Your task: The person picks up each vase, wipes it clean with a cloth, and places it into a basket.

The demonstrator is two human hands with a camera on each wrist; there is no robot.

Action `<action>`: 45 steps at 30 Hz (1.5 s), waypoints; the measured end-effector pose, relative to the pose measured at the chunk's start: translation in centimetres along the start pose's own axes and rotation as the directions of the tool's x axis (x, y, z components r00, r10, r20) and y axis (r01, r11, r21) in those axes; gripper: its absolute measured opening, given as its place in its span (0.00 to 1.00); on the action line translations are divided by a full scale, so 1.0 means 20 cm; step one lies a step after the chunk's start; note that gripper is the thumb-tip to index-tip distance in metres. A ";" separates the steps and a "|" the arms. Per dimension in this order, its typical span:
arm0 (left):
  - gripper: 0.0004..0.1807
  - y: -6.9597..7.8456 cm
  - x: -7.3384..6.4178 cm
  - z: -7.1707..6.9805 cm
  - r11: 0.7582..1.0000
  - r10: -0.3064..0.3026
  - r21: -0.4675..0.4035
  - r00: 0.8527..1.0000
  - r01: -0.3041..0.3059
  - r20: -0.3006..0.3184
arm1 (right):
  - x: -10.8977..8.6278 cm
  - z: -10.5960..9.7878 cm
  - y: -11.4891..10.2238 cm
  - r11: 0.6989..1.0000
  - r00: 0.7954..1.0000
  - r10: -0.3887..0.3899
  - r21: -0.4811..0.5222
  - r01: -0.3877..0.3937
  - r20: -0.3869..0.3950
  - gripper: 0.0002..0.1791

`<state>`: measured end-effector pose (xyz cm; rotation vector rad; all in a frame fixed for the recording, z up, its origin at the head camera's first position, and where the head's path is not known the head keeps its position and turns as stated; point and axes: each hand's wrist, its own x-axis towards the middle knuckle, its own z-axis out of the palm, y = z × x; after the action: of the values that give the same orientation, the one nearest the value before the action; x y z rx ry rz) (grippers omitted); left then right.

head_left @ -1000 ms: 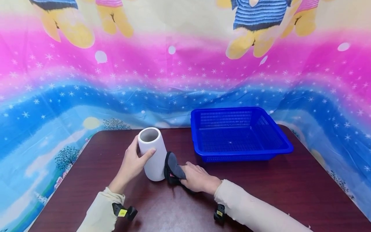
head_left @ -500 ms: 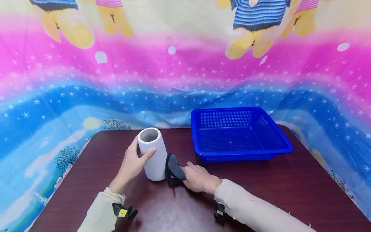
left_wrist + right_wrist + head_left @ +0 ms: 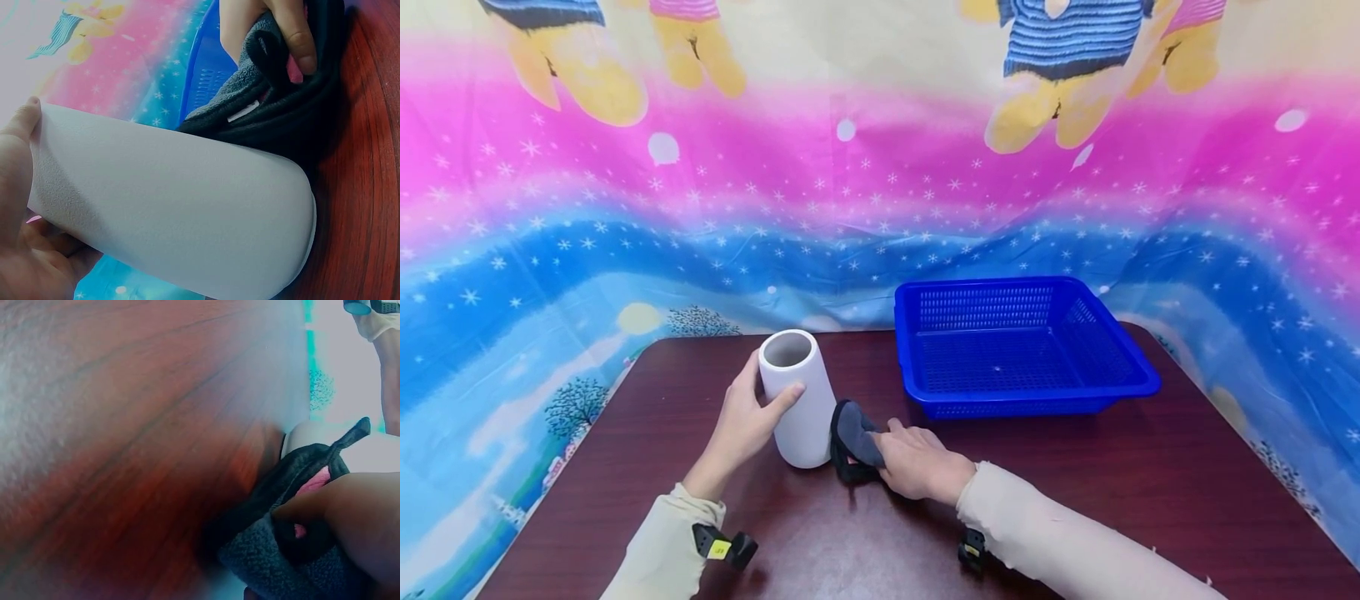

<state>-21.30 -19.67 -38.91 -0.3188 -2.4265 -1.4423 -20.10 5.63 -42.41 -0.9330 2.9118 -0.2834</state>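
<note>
One worktop (image 3: 647, 442) before you: dark red-brown, wood-grained, glossy where light catches it, far corners rounded. One printed fabric backdrop (image 3: 880, 179) hangs past the far edge and round both sides; pink and blue bands, white snowflakes, four yellow figures cut off at the top.

Two bare hands in view. Your left hand (image 3: 741, 425) grips one white vase-like vessel (image 3: 803, 412) near its mouth, thumb in front. Vessel tall, matt, hollow, round-mouthed, tapering toward the top; mouth up, left of the worktop's middle, nearer the far edge.

Your right hand (image 3: 921, 463) pinches one grey fleecy cloth (image 3: 855, 433) with black edging, just right of the vessel's lower wall; you cannot tell whether they touch. Left wrist view gives you one small white tag (image 3: 242, 111) on the cloth and a bit of pink.

One blue plastic basket (image 3: 1037, 394), rectangular, slotted walls, toward the far right corner. Two cream sleeves (image 3: 1060, 533), each with one black wrist camera (image 3: 726, 546).
</note>
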 end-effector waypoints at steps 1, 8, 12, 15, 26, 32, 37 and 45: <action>0.35 0.00 0.00 0.00 1.000 0.000 0.000 1.000 0.000 0.000 | 0.00 0.00 0.00 1.000 1.000 0.001 -0.010 -0.001 0.002 0.08; 0.35 0.00 0.00 0.00 1.000 -0.008 0.001 1.000 0.008 0.008 | 0.01 -0.02 -0.02 0.994 0.999 0.032 -0.104 -0.027 0.042 0.12; 0.36 -0.01 0.00 0.00 1.000 -0.012 0.006 1.000 0.012 0.012 | 0.01 -0.03 -0.04 0.984 0.996 0.059 -0.170 -0.048 0.063 0.12; 0.36 -0.01 0.00 0.00 1.000 -0.012 0.016 1.000 0.012 0.010 | 0.01 -0.04 -0.06 0.971 0.993 0.085 -0.232 -0.065 0.079 0.15; 0.38 -0.01 0.00 0.00 0.999 -0.020 0.049 1.000 0.021 -0.002 | -0.01 -0.07 -0.03 0.977 0.989 0.083 -0.205 -0.058 0.119 0.21; 0.36 0.00 -0.01 0.00 0.999 -0.024 0.027 1.000 0.024 -0.001 | -0.03 -0.08 0.06 1.000 0.993 0.018 -0.006 -0.017 0.115 0.22; 0.36 0.00 -0.01 0.01 0.999 -0.033 0.022 0.999 0.033 0.005 | -0.03 -0.06 0.09 0.998 0.997 -0.021 0.057 0.016 0.079 0.24; 0.43 -0.01 -0.03 0.02 0.998 -0.044 0.046 0.999 0.043 0.018 | -0.04 -0.05 0.12 0.991 0.998 0.007 0.130 -0.015 0.057 0.26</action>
<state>-20.81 -19.47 -39.37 -0.2717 -2.4919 -1.4054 -20.90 8.16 -41.96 -0.8897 2.8075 -0.4331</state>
